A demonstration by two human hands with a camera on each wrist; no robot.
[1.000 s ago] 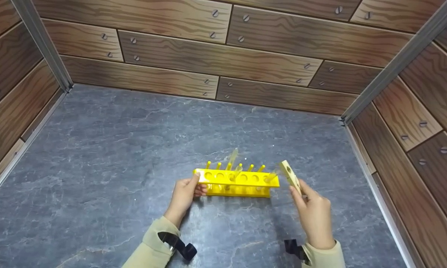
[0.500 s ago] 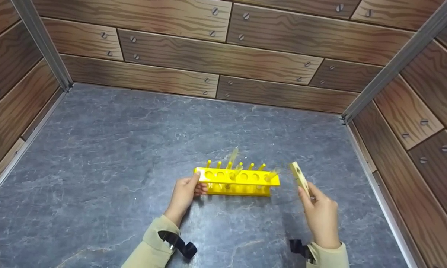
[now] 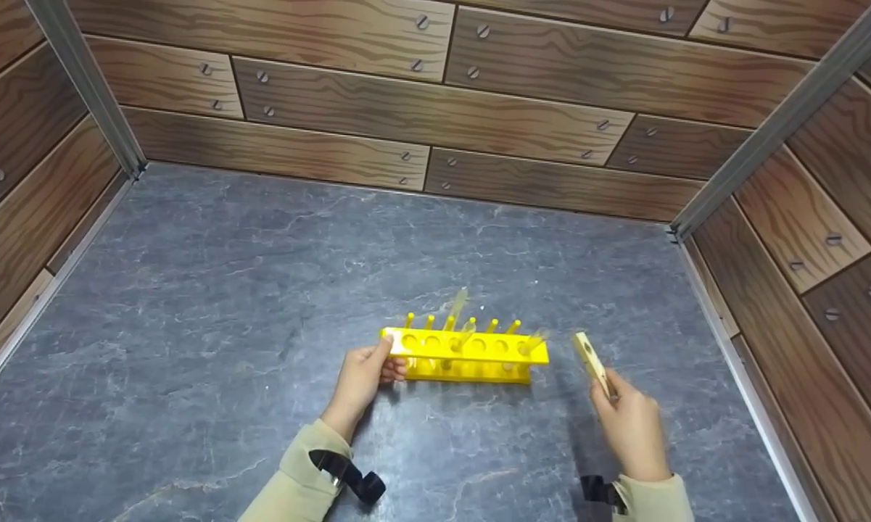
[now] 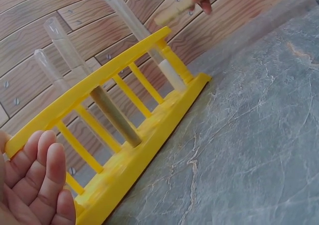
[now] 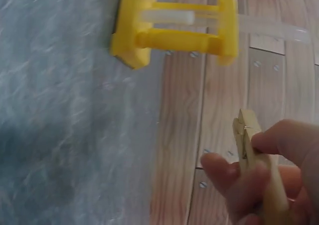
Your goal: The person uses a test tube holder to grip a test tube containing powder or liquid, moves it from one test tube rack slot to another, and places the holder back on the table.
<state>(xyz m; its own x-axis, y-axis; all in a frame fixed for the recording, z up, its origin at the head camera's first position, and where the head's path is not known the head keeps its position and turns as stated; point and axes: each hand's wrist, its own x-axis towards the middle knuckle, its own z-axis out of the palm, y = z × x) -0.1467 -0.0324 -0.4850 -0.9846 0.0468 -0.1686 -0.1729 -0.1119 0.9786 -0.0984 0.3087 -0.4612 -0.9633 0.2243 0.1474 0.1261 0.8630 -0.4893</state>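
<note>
A yellow test tube rack (image 3: 471,353) stands on the grey floor, and my left hand (image 3: 360,380) grips its left end, thumb on top and fingers beneath the upper plate. In the left wrist view, one clear test tube (image 4: 130,23) at the far end holds white matter. Another test tube (image 4: 66,46) in the middle holds something brownish. A third tube (image 4: 48,65) rises behind the rack's front row. My right hand (image 3: 632,428) pinches a wooden test tube holder (image 3: 592,361), right of the rack and apart from it; its tip bears no tube.
A grey marbled surface (image 3: 261,290) spreads around the rack. Wood-patterned walls (image 3: 333,94) close off the back and sides, with metal posts (image 3: 754,123) at the corners. A row of yellow pegs (image 3: 493,325) sticks up along the rack's back.
My right hand has moved right and slightly toward me with the wooden test tube holder, away from the rack. My left hand keeps its grip; the rack and tubes have stayed in place.
</note>
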